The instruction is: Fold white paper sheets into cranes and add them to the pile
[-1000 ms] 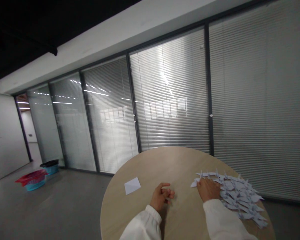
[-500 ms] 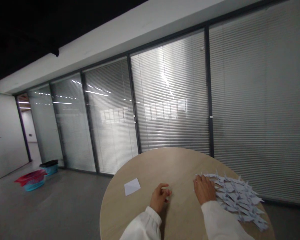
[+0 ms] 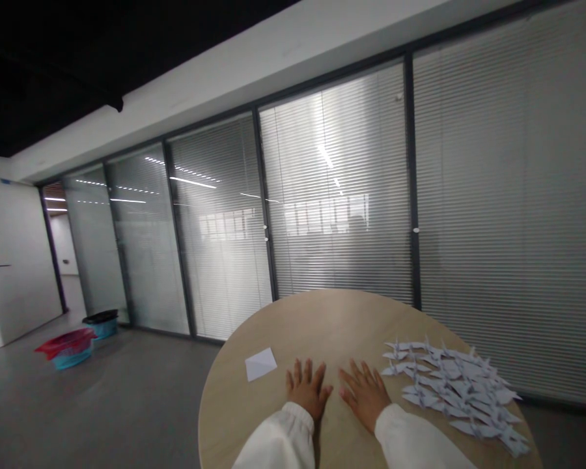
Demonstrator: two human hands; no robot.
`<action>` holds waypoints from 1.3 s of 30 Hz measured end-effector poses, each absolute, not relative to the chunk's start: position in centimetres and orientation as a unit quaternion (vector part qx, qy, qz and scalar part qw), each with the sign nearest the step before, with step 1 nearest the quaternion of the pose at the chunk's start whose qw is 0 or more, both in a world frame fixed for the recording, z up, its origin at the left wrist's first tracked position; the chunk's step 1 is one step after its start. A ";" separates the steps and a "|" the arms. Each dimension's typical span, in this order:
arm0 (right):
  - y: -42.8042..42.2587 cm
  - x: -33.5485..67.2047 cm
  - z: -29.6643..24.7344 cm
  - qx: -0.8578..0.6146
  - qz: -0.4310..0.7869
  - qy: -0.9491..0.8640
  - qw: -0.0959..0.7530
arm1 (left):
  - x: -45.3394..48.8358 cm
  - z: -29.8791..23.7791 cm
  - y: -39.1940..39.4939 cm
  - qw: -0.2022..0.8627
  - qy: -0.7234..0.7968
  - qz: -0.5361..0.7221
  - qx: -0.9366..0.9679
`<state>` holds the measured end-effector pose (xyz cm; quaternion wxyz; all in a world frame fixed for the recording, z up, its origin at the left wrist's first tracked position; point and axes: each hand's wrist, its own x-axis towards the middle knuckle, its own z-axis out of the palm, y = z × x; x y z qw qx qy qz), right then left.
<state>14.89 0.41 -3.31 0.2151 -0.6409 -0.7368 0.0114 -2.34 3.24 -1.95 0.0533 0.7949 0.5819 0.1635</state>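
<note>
Both of my hands lie flat on a round light-wood table (image 3: 322,319), fingers spread, side by side near its front edge. My left hand (image 3: 306,389) is open and holds nothing; a small white square of paper (image 3: 260,363) lies just to its left. My right hand (image 3: 365,393) is open too, palm down, apart from the pile. To the right spreads a heap of several white folded paper cranes (image 3: 452,385). White sleeves cover both wrists.
A wall of glass panels with closed blinds (image 3: 346,195) runs behind the table. On the grey floor at far left stand a red and blue basin (image 3: 68,345) and a dark one (image 3: 100,322). A white door (image 3: 10,260) is at the left.
My right hand left the crane pile and moved left onto bare tabletop. My left hand uncurled from a loose fist and now lies flat.
</note>
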 end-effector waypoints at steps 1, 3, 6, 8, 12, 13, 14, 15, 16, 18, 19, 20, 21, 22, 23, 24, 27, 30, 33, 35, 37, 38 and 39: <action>0.4 14.8 -3.4 -0.645 0.018 -0.739 0.193 | -2.4 -2.2 3.3 0.041 0.585 0.149 0.796; 0.5 14.7 -3.4 -0.654 0.026 -0.740 0.153 | -2.4 -2.6 3.5 0.019 0.595 0.121 0.795; 0.5 14.6 -3.3 -0.658 0.027 -0.742 0.129 | -2.3 -3.0 3.6 -0.002 0.604 0.090 0.792; 0.5 14.7 -3.3 -0.654 0.024 -0.744 0.132 | -2.2 -3.0 3.6 -0.007 0.606 0.082 0.791; 0.6 14.8 -3.4 -0.651 0.019 -0.746 0.140 | -2.3 -2.9 3.6 -0.002 0.602 0.085 0.794; 0.6 14.8 -3.4 -0.650 0.020 -0.746 0.141 | -2.3 -2.8 3.6 0.000 0.601 0.088 0.795; 0.6 14.8 -3.4 -0.650 0.021 -0.747 0.143 | -2.4 -2.9 3.6 0.001 0.600 0.090 0.795; 0.6 14.8 -3.4 -0.649 0.022 -0.747 0.145 | -2.4 -2.9 3.7 0.001 0.599 0.092 0.795; 0.6 14.9 -3.4 -0.648 0.023 -0.747 0.147 | -2.4 -2.9 3.7 0.001 0.599 0.093 0.795; 0.6 14.9 -3.4 -0.645 0.020 -0.748 0.152 | -2.4 -3.0 3.8 0.002 0.598 0.093 0.796; 0.6 14.9 -3.4 -0.644 0.019 -0.749 0.154 | -2.4 -3.1 3.8 0.002 0.599 0.091 0.796; 0.5 14.9 -3.4 -0.643 0.018 -0.750 0.157 | -2.4 -3.1 3.9 0.001 0.600 0.091 0.795; 0.5 15.0 -3.4 -0.642 0.018 -0.750 0.158 | -2.4 -3.2 3.9 0.001 0.600 0.091 0.795; 0.5 15.0 -3.4 -0.641 0.018 -0.750 0.159 | -2.4 -3.2 4.0 0.001 0.601 0.093 0.794; 0.5 15.0 -3.4 -0.641 0.018 -0.750 0.160 | -2.4 -3.3 4.0 0.000 0.600 0.095 0.794; 0.5 14.9 -3.4 -0.642 0.018 -0.750 0.159 | -2.4 -3.4 4.0 -0.001 0.599 0.096 0.795; 0.5 14.9 -3.5 -0.644 0.016 -0.749 0.155 | -2.5 -3.5 4.1 -0.003 0.598 0.097 0.796; 0.6 14.9 -3.5 -0.648 0.017 -0.747 0.148 | -2.5 -3.6 4.1 -0.001 0.597 0.098 0.796; 0.7 14.9 -3.5 -0.651 0.024 -0.746 0.141 | -2.5 -3.7 4.2 0.002 0.597 0.106 0.795; 0.7 14.9 -3.5 -0.652 0.026 -0.746 0.138 | -2.5 -3.7 4.2 0.001 0.597 0.110 0.795; 0.7 14.9 -3.5 -0.652 0.023 -0.745 0.137 | -2.5 -3.7 4.2 0.000 0.597 0.111 0.795; 0.7 14.9 -3.5 -0.652 0.021 -0.745 0.137 | -2.5 -3.7 4.3 -0.001 0.596 0.111 0.795; 0.7 14.9 -3.5 -0.652 0.019 -0.746 0.137 | -2.5 -3.7 4.3 0.000 0.596 0.111 0.795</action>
